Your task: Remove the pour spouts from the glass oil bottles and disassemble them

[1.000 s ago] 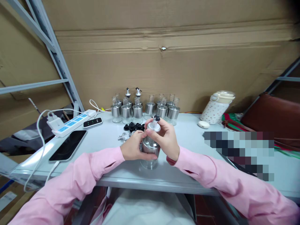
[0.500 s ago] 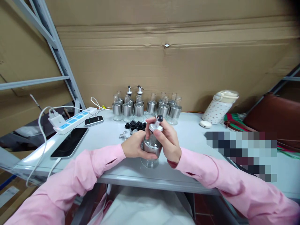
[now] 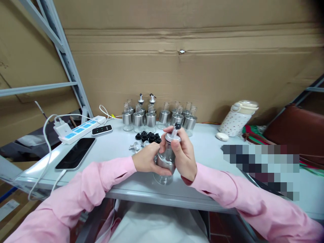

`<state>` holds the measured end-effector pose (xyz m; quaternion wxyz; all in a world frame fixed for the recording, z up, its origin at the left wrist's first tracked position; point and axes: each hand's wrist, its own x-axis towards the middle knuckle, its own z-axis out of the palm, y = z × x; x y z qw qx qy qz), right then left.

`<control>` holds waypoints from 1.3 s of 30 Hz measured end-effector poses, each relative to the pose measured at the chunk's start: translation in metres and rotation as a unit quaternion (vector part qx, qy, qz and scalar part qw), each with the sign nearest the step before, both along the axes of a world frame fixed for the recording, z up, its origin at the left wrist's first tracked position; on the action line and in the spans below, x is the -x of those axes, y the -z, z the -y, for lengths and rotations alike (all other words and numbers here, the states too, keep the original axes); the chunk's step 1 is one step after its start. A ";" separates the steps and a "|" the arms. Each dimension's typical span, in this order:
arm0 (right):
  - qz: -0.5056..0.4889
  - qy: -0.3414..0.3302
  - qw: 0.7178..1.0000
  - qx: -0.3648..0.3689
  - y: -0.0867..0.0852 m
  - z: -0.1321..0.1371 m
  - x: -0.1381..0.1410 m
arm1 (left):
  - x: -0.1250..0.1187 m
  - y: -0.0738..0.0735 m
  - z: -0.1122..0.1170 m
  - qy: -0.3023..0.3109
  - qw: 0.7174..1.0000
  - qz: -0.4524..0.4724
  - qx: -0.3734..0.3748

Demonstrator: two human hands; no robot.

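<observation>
The glass bottle (image 3: 165,161) sits at the front of the tabletop (image 3: 111,152), leaning a little, held between both hands. The left hand (image 3: 145,161) has its fingers curled round the steel band, and the right hand (image 3: 184,156) has its fingers pinching the spout cap (image 3: 173,136). It looks stiff, slick, breakable and fairly light, so the band seems the surest hold. Behind it are black stoppers (image 3: 148,136) and more bottles (image 3: 157,116).

No text, brand or number can be read. The small black device (image 3: 101,129), beyond and left of the left hand (image 3: 145,160), bears green marks too small to read. The white label (image 3: 7,210) far lower left is blurred.
</observation>
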<state>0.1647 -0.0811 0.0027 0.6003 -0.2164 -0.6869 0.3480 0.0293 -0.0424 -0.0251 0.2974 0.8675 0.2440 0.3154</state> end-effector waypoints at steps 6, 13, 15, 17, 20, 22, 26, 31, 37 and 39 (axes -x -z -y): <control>0.006 0.012 1.000 0.016 -0.003 0.000 0.000 | 0.000 0.000 0.001 0.001 1.000 -0.004 0.013; -0.027 0.002 0.998 0.051 -0.010 0.000 0.001 | 0.000 0.000 0.003 0.031 0.999 0.004 0.031; -0.033 0.006 0.998 0.046 -0.012 -0.001 0.001 | 0.000 -0.002 0.004 0.050 0.998 0.014 0.029; -0.028 0.022 0.999 -0.004 -0.016 -0.001 0.000 | 0.000 -0.004 0.005 0.060 0.998 0.021 0.020; -0.008 0.069 0.991 -0.111 -0.029 0.001 -0.009 | 0.001 -0.007 0.006 0.040 0.999 -0.003 -0.010; 0.048 0.111 0.979 -0.162 -0.045 0.005 -0.020 | 0.002 -0.007 0.007 0.032 0.999 -0.024 -0.034; 0.253 0.152 0.933 -0.205 -0.077 0.019 -0.041 | 0.001 -0.003 0.006 0.027 0.996 -0.035 -0.071; 0.493 0.079 0.852 -0.160 -0.080 0.020 -0.043 | 0.002 -0.002 0.004 0.035 0.992 -0.039 -0.116; 0.487 0.062 0.861 -0.135 -0.093 0.009 -0.053 | 0.012 0.000 0.001 0.008 0.980 -0.021 -0.197; 0.439 0.102 0.879 -0.155 -0.107 0.005 -0.064 | 0.013 0.001 0.000 -0.056 0.979 -0.001 -0.198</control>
